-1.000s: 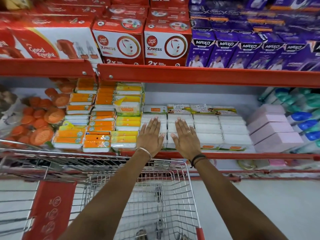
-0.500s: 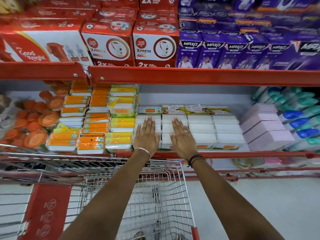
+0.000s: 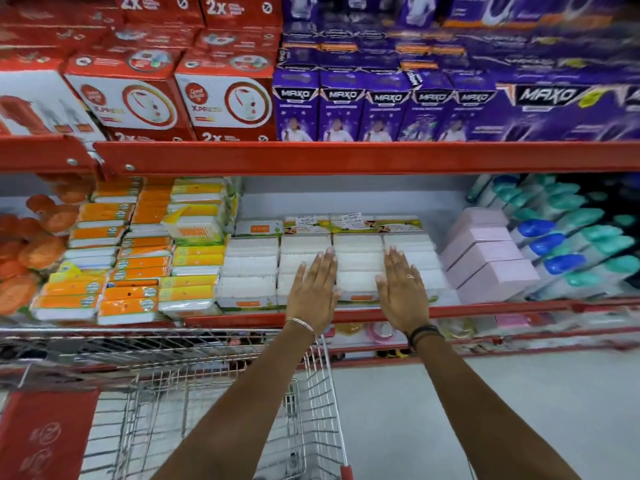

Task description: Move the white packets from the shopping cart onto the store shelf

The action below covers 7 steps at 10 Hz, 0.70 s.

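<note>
Several white packets (image 3: 358, 263) lie in flat rows on the middle store shelf (image 3: 485, 308), whose edge is red. My left hand (image 3: 313, 292) rests flat on the packets left of centre, fingers straight. My right hand (image 3: 401, 284) lies flat on the packets a little to the right, a ring on one finger. Neither hand grips anything. The wire shopping cart (image 3: 322, 393) stands below my arms at the lower left; its basket bottom is mostly hidden by my left forearm.
Orange and yellow packets (image 3: 138, 271) are stacked left of the white ones. Pink boxes (image 3: 485, 261) and blue- and teal-capped bottles (image 3: 571, 244) stand to the right. Red boxes (image 3: 145, 98) and purple boxes (image 3: 381, 102) fill the upper shelf. Grey floor (image 3: 519, 393) lies at the right.
Both hands have shifted right along the white packets and spread further apart. The view has swung left, so the cart sits further left in it.
</note>
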### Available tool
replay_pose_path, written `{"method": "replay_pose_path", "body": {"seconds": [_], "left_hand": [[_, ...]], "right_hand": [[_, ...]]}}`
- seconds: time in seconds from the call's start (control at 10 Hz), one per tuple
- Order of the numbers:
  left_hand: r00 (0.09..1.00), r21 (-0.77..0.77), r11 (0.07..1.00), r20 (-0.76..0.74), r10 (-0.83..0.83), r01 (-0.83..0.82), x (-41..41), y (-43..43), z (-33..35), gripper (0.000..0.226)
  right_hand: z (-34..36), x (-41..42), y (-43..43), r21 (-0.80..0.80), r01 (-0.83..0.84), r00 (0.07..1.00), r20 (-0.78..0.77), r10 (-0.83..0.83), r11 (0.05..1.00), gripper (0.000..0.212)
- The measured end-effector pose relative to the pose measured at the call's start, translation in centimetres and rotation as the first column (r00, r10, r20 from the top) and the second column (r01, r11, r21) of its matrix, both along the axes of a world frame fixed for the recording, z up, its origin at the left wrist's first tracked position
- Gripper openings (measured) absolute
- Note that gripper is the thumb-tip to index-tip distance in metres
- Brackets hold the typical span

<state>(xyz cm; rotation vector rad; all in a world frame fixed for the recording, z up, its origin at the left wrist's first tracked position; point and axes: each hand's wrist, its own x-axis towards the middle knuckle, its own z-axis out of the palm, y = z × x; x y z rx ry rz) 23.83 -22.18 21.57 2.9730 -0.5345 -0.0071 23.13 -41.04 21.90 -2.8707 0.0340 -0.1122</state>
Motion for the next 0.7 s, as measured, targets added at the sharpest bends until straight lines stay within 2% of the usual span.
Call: {"method": "replay_pose_path", "body": {"seconds": [0.2, 0.3, 0.5, 0.6, 0.7], "left_hand": [[0.999, 0.061, 0.997, -0.004, -0.038, 0.038, 0.8, -0.1, -0.7, 0.056], [0.999, 0.093, 0.996, 0.046, -0.023, 0.018, 0.7, -0.1, -0.4, 0.055], [0.999, 0.111, 0.994, -0.038, -0.019, 0.023, 0.3, -0.2, 0.4, 0.056], [0.997, 0.087, 0.996, -0.077, -0.018, 0.024, -0.3, 0.1, 1.9, 0.057], [1.0, 0.011, 1.0, 0.018, 0.025, -0.025, -1.5, 0.2, 4.0, 0.063]], "right_hand": [[-0.6, 0.3, -0.2, 0.035, -0.017, 1.0, 0.016, 0.016, 0.999, 0.061], [-0.7, 0.3, -0.4, 0.044, -0.039, 0.999, 0.034, 0.038, 0.998, 0.061], [0.4, -0.1, -0.2, 0.055, -0.06, 0.998, -0.015, 0.061, 0.997, 0.072], [1.9, -0.9, 0.2, 0.056, -0.071, 0.997, -0.024, 0.072, 0.996, 0.077], [4.1, -1.8, 1.8, 0.045, -0.099, 0.991, 0.09, 0.095, 0.994, 0.07]]}}
